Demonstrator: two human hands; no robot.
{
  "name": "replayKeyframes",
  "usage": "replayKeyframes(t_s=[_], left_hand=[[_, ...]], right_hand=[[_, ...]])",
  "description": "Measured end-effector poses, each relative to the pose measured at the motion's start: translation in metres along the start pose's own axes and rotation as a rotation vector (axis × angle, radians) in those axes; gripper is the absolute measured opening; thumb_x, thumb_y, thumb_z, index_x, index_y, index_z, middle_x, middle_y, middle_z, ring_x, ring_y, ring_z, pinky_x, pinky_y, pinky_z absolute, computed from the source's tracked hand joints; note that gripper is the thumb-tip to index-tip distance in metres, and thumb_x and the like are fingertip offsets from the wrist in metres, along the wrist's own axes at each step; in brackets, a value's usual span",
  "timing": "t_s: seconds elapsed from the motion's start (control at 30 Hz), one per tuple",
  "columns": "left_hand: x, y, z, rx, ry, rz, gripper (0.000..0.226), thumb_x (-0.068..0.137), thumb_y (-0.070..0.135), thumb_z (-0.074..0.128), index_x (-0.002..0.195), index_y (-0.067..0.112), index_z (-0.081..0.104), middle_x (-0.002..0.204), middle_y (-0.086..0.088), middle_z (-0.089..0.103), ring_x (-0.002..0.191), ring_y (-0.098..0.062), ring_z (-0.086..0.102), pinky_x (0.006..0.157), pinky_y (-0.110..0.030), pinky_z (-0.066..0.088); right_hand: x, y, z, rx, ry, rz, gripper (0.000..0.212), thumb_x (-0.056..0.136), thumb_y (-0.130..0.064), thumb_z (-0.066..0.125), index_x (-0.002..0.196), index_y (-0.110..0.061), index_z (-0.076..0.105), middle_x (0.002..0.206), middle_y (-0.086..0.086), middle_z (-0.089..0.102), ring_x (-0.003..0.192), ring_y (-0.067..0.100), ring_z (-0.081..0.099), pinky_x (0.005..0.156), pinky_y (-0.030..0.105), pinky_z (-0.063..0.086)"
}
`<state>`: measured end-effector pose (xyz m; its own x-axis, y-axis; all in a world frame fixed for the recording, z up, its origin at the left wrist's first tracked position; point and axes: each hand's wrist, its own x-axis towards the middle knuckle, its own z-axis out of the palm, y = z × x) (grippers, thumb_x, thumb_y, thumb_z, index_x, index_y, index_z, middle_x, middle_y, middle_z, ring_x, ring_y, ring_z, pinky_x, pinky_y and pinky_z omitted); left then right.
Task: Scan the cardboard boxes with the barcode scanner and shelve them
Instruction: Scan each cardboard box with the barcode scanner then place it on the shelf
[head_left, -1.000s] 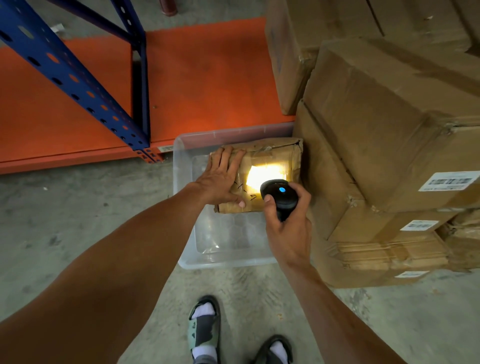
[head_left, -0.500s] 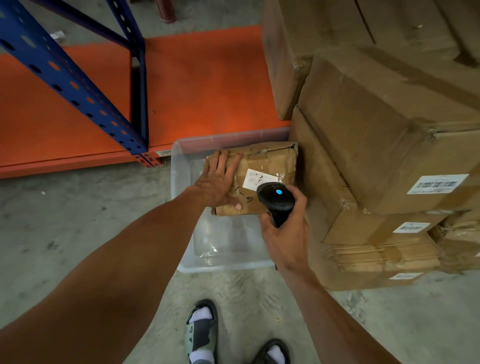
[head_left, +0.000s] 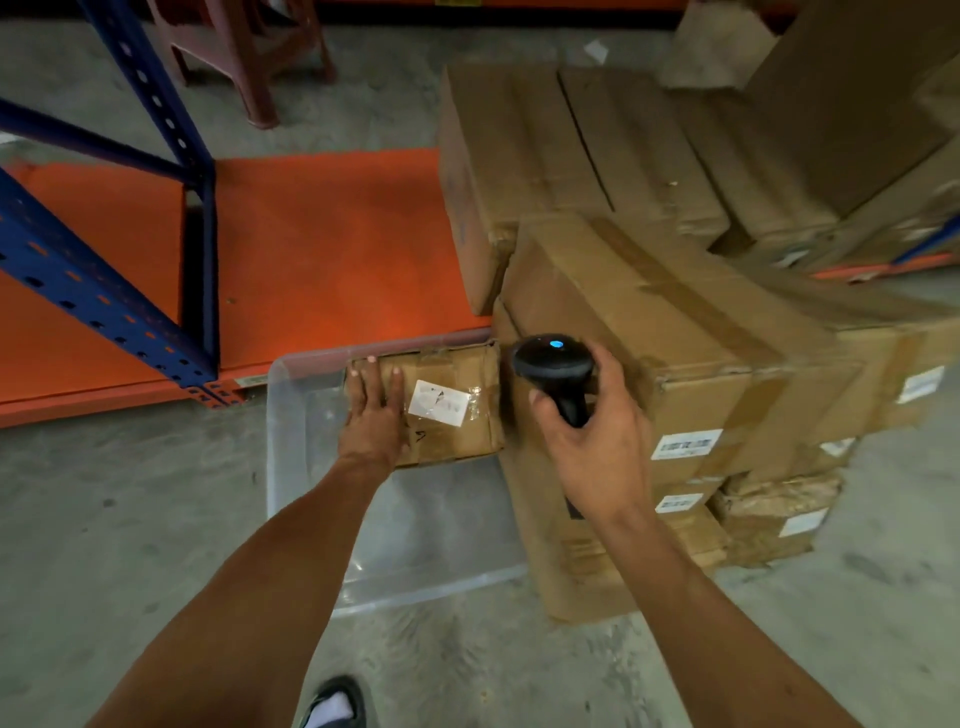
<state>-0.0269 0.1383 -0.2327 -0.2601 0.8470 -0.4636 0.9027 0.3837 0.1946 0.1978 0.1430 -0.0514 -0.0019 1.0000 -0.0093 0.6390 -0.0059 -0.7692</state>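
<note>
A small taped cardboard box (head_left: 447, 410) with a white label lies in the far end of a clear plastic bin (head_left: 296, 457) on the floor. My left hand (head_left: 371, 415) rests flat on the box's left part, fingers over its far edge. My right hand (head_left: 592, 441) grips a black barcode scanner (head_left: 556, 369) with a blue light on top, held to the right of the small box and in front of the stacked boxes. The low orange shelf (head_left: 332, 244) lies just behind the bin.
A stack of large cardboard boxes (head_left: 675, 332) with white labels stands right of the bin and reaches onto the shelf. Blue rack uprights (head_left: 93, 291) rise at the left. A red-brown stool (head_left: 244, 47) stands beyond. My sandalled foot (head_left: 332, 706) is on the concrete floor.
The scanner's bright light on the label has gone out. My right hand has moved the scanner right, off the small box. The view has lifted, showing more shelf and boxes.
</note>
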Motion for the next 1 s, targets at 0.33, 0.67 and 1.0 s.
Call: replayKeyframes(t_s=[0.33, 0.67, 1.0], left_hand=[[0.036, -0.001, -0.048, 0.036, -0.174, -0.043, 0.121, 0.081, 0.028, 0.081, 0.158, 0.022, -0.013, 0.162, -0.011, -0.028, 0.149, -0.043, -0.018, 0.114, -0.061, 0.032], [0.049, -0.008, -0.048, 0.027, -0.21, -0.043, 0.119, 0.084, 0.027, 0.076, 0.157, 0.024, -0.018, 0.161, -0.01, -0.033, 0.149, -0.041, -0.02, 0.113, -0.06, 0.033], [0.056, -0.008, -0.056, 0.01, -0.212, -0.033, 0.12, 0.083, 0.03, 0.079, 0.158, 0.027, -0.014, 0.163, -0.007, -0.03, 0.151, -0.038, -0.018, 0.112, -0.061, 0.035]], right_hand=[[0.079, -0.035, -0.063, -0.315, 0.05, 0.136, 0.053, 0.087, -0.04, 0.075, 0.133, -0.018, 0.06, 0.108, 0.01, 0.074, 0.108, 0.032, 0.066, 0.081, 0.029, 0.045], [0.137, -0.048, -0.084, -0.709, -0.043, 0.384, 0.058, 0.086, -0.045, 0.078, 0.13, -0.011, 0.061, 0.125, 0.015, 0.067, 0.116, 0.037, 0.064, 0.091, 0.043, 0.051], [0.135, -0.038, -0.082, -0.746, -0.031, 0.452, 0.09, 0.079, -0.058, 0.078, 0.145, -0.01, 0.041, 0.132, 0.017, 0.06, 0.123, 0.039, 0.057, 0.095, 0.047, 0.048]])
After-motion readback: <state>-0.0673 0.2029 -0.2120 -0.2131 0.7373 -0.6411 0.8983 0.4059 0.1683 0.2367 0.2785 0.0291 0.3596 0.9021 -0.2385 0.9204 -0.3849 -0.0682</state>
